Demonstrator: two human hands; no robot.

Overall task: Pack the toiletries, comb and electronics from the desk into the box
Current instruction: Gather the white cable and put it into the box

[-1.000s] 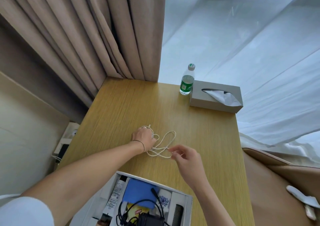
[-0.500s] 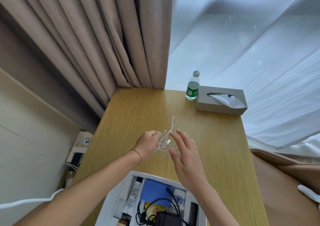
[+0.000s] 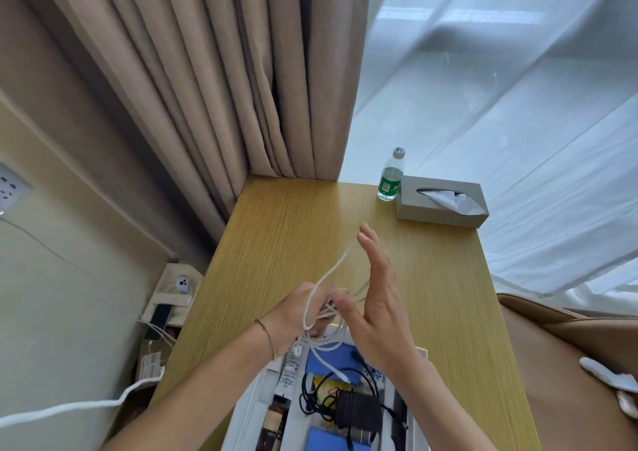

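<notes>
1 white cable (image 3: pixel 322 279) in left hand (image 3: pixel 299 307), 1 box (image 3: pixel 243 412)

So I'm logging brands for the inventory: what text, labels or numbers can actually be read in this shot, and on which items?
Nothing can be read with certainty.
Water bottle: green label with print, too small to read.
White tube in the box: lines of small print, blurred.
Yellow packet: a small red tag with pale letters, too blurred to quote.
Tissue box, black adapter: no text visible.
</notes>
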